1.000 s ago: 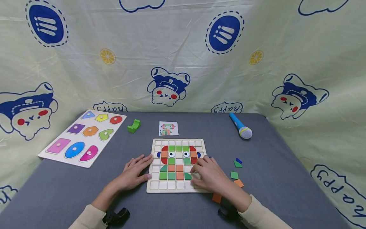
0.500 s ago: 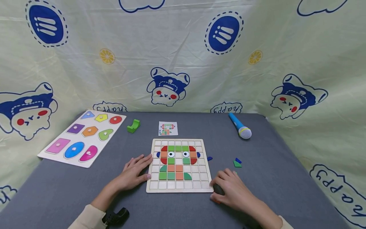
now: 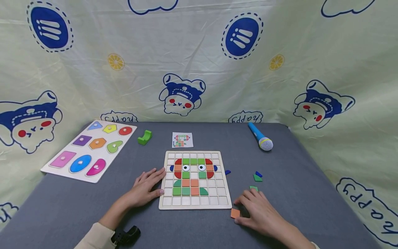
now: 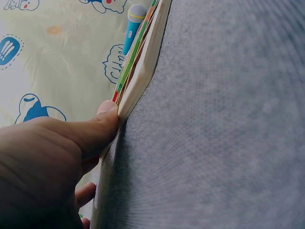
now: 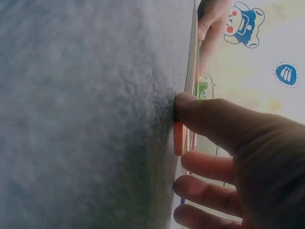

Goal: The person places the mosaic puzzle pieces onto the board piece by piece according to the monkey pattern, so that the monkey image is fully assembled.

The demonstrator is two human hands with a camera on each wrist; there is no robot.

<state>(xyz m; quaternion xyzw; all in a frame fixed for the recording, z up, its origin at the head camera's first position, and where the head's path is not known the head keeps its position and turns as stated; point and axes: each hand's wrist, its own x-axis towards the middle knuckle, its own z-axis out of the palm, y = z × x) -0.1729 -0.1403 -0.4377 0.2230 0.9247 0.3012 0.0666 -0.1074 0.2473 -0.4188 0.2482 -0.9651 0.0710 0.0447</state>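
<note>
A pale wooden grid board lies on the table with red, green, orange and blue tiles and two eye tiles set in its cells. Along its left edge rests my left hand, fingers spread; the left wrist view shows the thumb against the board's side. My right hand is low over the table beside the board's near right corner. An orange square tile lies between its thumb and forefinger, close to the thumb. Whether the thumb touches it I cannot tell; the forefinger looks apart from it.
Green tiles and blue tiles lie right of the board. Behind it sits a small pattern card. A toy microphone stands back right, a green block and a shape puzzle board back left.
My right hand left the board's lower right cells and moved right and nearer, to the orange tile. It then shifted slightly right, uncovering the tile. My left hand has stayed put.
</note>
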